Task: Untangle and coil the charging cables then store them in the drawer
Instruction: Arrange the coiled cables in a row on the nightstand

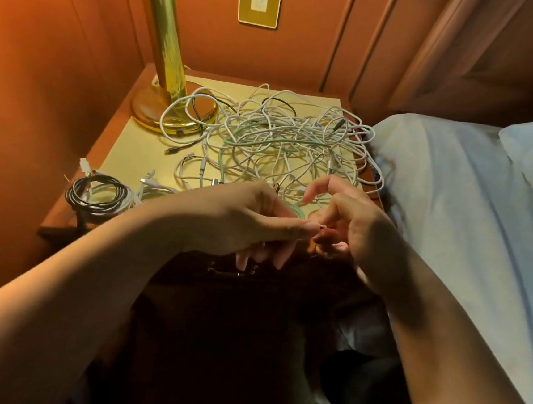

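While a heap of tangled cables (277,141) sprawls across the bedside table (127,154), a person's two hands meet at the table's front edge, just short of the pile. The left hand (250,223) reaches in from the left, its forefinger and thumb brought together at a small dark tip, seemingly a connector, though it is too small to be sure. The right hand (350,222) faces it, lower fingers curled toward the same spot and forefinger lifted over the nearest loops; whether it actually pinches the cable cannot be told. A pale green strand (296,209) shows between the hands and appears to run away from them into the pile.

The tangle lies straight ahead of both hands, stretching left to right, with the right hand slightly nearer its edge. Any pull would likely come back toward the person. Two finished coils (98,195) sit at the near left corner, beside a brass lamp (167,103). The drawer (230,272) below appears closed.
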The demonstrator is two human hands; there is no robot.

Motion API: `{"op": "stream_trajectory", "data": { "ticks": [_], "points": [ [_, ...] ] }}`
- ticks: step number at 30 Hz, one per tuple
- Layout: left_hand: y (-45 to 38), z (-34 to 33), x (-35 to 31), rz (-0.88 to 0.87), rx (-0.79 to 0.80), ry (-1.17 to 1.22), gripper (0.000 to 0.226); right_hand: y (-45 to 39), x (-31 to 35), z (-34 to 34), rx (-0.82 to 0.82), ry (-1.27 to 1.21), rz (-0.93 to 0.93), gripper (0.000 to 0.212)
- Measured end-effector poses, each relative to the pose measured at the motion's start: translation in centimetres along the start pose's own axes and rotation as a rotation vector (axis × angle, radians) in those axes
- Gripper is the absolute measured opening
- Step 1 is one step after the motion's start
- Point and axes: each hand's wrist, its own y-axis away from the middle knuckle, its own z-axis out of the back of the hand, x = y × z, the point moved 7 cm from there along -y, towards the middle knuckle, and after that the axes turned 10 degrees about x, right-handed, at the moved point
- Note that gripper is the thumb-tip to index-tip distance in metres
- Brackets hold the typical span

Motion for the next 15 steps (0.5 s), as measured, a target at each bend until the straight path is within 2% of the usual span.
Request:
{"op": "stream_trajectory", "data": {
  "ticks": [3,6,11,13,15],
  "points": [
    [-0.2,0.3,1.1,-0.031,0.074,0.115,0.038,-0.8,0.2,0.0,0.045,-0.027,0.048,0.033],
    [-0.7,0.6,1.8,-0.077,0.059,0.392,0.026,-1.4,1.2,0.0,0.046,-0.011,0.179,0.032],
    [-1.2,-0.7,1.6,-0.060,0.135,0.807,0.034,-1.5,1.8,0.1,0.062,-0.017,0.242,0.025],
    [-1.3,-0.7,1.0,-0.164,0.170,0.941,0.042,-1.5,1.6,0.0,0.077,0.023,0.251,0.013],
    [-1.1,-0.5,-0.4,-0.307,0.225,1.074,0.044,-1.6,1.1,-0.8,0.100,0.084,0.236,0.018]
  ]
}}
